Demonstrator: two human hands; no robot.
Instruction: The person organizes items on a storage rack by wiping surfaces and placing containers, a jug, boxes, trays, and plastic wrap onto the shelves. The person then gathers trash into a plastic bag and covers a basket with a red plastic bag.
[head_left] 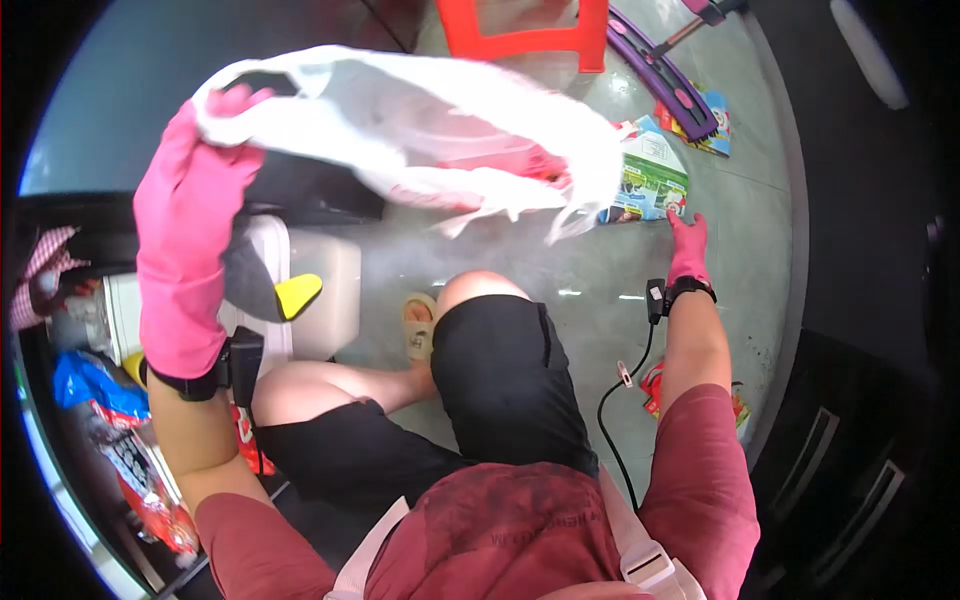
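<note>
In the head view, my left hand point(205, 160), in a long pink rubber glove, is closed on one end of a white plastic bag point(400, 110). The bag stretches across to the right, blurred by motion, with red print or something red showing in it. My right hand point(688, 245), also gloved in pink, has its fingers at the lower corner of a green, white and blue printed package point(655, 180) and seems to pinch it. The package's left side is hidden by the bag.
A red plastic stool point(525, 40) and a purple broom head point(660, 75) stand beyond the bag. Colourful packets point(712, 125) lie on the grey floor. At left are a pale plastic bin point(330, 290) and an open drawer with bagged goods point(100, 385). A black cable point(605, 420) hangs by my right arm.
</note>
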